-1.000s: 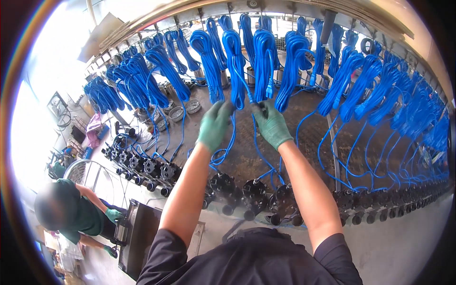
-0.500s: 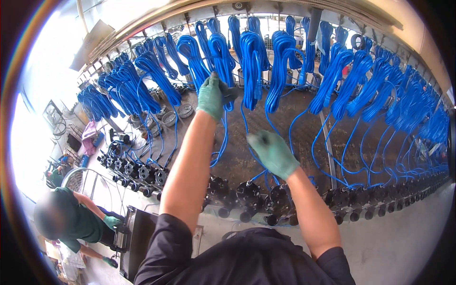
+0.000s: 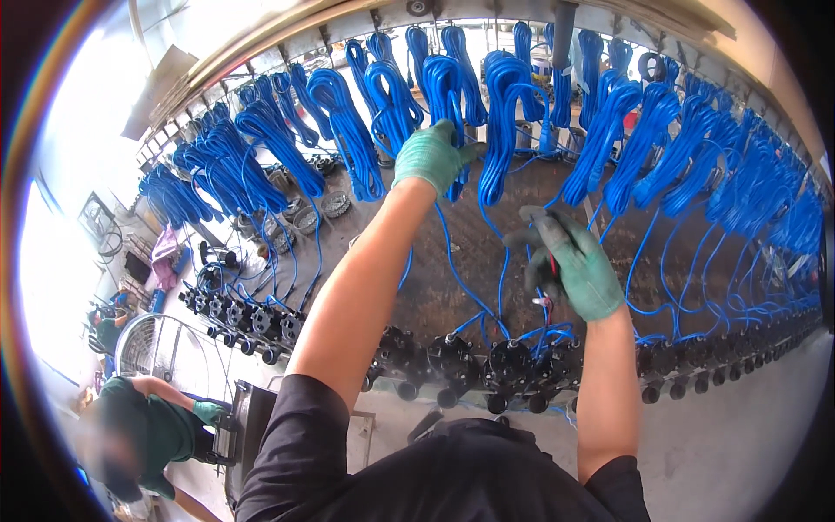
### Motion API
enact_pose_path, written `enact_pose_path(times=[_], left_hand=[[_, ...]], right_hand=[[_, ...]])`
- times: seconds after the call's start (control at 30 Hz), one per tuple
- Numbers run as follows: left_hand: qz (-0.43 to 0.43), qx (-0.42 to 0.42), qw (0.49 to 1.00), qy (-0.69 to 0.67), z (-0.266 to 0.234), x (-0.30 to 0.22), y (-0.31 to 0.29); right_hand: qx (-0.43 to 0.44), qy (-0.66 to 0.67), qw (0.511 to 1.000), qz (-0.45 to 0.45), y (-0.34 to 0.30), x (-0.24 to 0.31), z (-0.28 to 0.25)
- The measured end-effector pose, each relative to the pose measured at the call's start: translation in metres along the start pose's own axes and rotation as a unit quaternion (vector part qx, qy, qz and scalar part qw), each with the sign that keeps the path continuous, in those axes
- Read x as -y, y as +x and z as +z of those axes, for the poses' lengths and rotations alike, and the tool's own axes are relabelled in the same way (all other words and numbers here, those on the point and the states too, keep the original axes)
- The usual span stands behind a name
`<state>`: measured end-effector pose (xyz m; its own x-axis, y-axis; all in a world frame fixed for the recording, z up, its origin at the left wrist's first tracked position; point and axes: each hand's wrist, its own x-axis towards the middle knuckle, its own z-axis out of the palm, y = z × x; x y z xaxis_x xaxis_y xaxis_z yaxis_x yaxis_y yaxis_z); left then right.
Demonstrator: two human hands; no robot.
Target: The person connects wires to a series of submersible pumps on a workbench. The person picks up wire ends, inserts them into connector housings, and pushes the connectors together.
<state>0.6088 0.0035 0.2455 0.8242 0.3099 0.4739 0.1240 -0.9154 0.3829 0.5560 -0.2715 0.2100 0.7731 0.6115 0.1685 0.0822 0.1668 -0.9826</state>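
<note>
Covering the lower part of a hanging blue coil [image 3: 443, 85], the left hand [image 3: 430, 157] shows its gloved back; its fingertips are partly hidden, so I cannot tell whether they grip. The right hand [image 3: 584, 274] is lower, over the worktop [image 3: 476, 250], fingers bent but apart, with a small red-and-white piece [image 3: 542, 301] just beside them; whether it is held I cannot tell, and any marking is too small to read. More coils [image 3: 348, 130] hang either side; black housings [image 3: 511, 364] line the near edge.

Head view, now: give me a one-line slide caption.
Gloved left grip at a hanging blue cable coil, right grip nearer the row of black housings.
</note>
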Motion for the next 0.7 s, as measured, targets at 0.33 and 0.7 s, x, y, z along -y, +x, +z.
enact_pose_path(times=[0.33, 0.7], left_hand=[[-0.077, 0.151, 0.842, -0.512, -0.004, -0.015, -0.035], [-0.084, 0.068, 0.784, -0.611, 0.028, -0.008, -0.053]], right_hand=[[-0.038, -0.098, 0.994, 0.043, 0.070, -0.042, -0.001], [-0.055, -0.068, 0.994, 0.064, 0.075, -0.024, 0.019]])
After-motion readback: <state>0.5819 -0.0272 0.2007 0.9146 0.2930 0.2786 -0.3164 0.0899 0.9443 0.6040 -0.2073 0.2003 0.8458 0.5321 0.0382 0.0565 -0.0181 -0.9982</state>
